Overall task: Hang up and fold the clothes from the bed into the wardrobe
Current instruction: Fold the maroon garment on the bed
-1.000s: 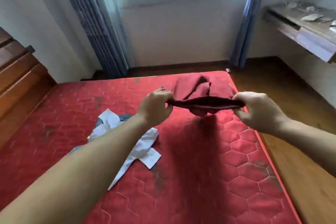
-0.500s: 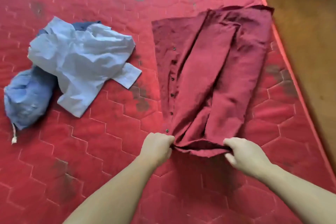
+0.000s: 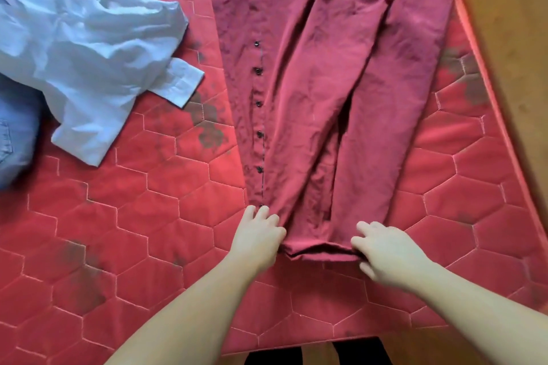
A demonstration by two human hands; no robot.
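Red mattress (image 3: 133, 231); left hand (image 3: 258, 238), right hand (image 3: 388, 258) fingers relaxed on maroon shirt (image 3: 335, 83); grip underneath hidden.

Soft, even daylight, faint shadows under both forearms; slight motion blur throughout, wide-angle bending toward the edges.

Maroon shirt (image 3: 335, 92); red hexagon-quilted mattress (image 3: 124, 216)
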